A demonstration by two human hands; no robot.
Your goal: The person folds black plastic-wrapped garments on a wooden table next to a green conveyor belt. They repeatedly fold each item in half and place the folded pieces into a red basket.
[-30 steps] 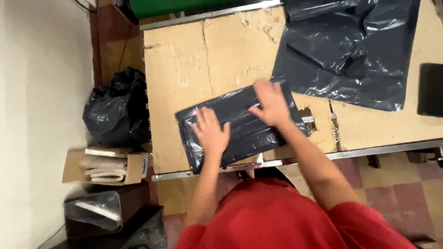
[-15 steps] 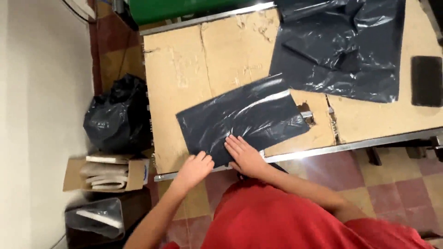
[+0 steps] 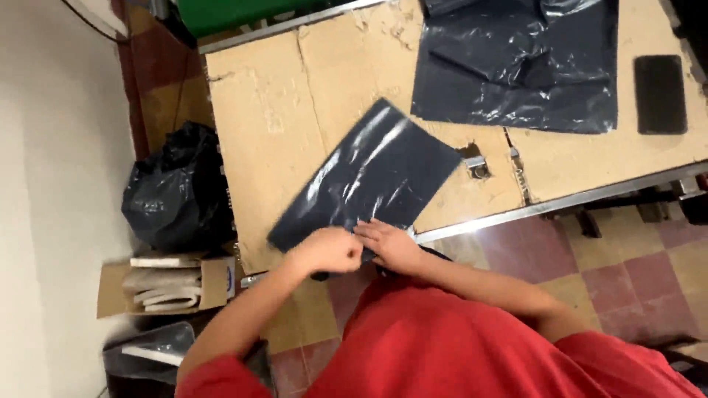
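A flat dark grey plastic mailer bag (image 3: pixel 372 177) lies tilted on the cardboard-covered table (image 3: pixel 265 125), its near edge hanging over the table's front. My left hand (image 3: pixel 328 250) is closed on the bag's near edge. My right hand (image 3: pixel 391 243) pinches the same edge just beside it. Both hands sit at the table's front rim, close to my red shirt.
A pile of dark plastic bags (image 3: pixel 516 66) lies at the table's far right, with a black phone (image 3: pixel 660 92) beside it. A small metal fitting (image 3: pixel 478 166) sits in a hole in the cardboard. A black rubbish bag (image 3: pixel 177 191) and an open box (image 3: pixel 166 284) stand on the floor at left.
Both hands slid from flat on top of the bag back to its near edge and took hold of it. The bag has turned and shifted toward the table's front.
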